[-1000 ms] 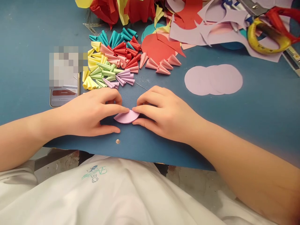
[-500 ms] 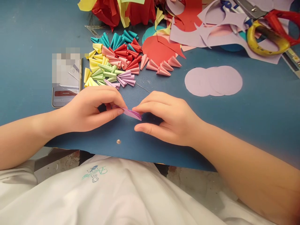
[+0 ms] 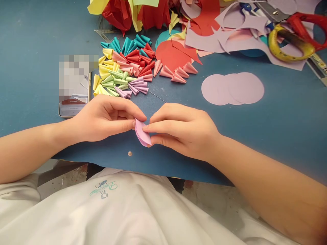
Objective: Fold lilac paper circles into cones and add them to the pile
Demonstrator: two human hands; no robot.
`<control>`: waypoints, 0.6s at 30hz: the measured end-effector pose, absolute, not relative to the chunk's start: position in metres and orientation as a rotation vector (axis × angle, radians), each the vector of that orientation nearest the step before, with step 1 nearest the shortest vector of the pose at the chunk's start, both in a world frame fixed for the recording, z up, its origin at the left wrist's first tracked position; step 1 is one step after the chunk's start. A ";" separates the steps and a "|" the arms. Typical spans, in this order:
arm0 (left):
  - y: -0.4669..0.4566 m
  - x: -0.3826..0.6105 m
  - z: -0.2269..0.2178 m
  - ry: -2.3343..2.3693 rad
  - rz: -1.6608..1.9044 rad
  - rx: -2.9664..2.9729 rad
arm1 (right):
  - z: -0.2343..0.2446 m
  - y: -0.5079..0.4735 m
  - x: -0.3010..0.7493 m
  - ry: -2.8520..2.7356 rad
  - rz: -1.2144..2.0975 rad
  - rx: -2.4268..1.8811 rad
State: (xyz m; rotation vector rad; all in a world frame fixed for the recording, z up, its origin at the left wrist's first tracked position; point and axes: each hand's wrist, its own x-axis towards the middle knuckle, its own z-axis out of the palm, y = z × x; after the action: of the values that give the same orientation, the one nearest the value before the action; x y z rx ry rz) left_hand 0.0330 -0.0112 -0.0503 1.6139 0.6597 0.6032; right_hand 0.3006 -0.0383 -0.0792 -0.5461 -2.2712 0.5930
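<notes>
A folded lilac paper piece (image 3: 142, 133) is pinched between both hands just above the blue table (image 3: 281, 129) near its front edge. My left hand (image 3: 104, 117) grips its left side with thumb and forefinger. My right hand (image 3: 182, 129) pinches its right side, fingers curled. The paper stands tilted on edge, partly hidden by the fingertips. Behind the hands lies a heap of small rolled paper cones (image 3: 125, 68) in teal, red, yellow, green, pink and lilac.
Two overlapping lilac paper circles (image 3: 232, 88) lie to the right. A phone (image 3: 74, 92) rests at the left. Paper scraps (image 3: 230, 30), scissors (image 3: 291, 30) with red and yellow handles and a ruler (image 3: 319, 64) crowd the far right. A thin pin (image 3: 157, 96) lies behind my hands.
The lilac piece was lying flat under my fingertips; both hands have lifted it and turned it up on edge, closer to the table's front.
</notes>
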 end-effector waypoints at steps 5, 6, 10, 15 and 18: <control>-0.014 0.035 -0.055 0.608 0.598 1.523 | -0.081 -0.037 0.299 -2.219 0.677 -0.563; -0.014 0.035 -0.055 0.596 0.588 1.509 | -0.081 -0.037 0.298 -2.198 0.683 -0.575; -0.015 0.033 -0.054 0.580 0.580 1.484 | -0.081 -0.040 0.294 -2.111 0.645 -0.722; -0.020 0.033 -0.052 0.581 0.652 1.482 | -0.081 -0.046 0.289 -2.098 0.567 -0.868; -0.024 0.036 -0.054 0.656 0.713 1.540 | -0.080 -0.049 0.286 -2.033 0.567 -0.954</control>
State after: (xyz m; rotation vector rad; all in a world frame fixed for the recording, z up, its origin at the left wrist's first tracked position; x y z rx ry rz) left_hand 0.0364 -0.0238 -0.0537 1.5404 0.6556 0.7129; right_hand 0.2857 -0.0492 -0.0800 -0.9543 -2.0326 0.5671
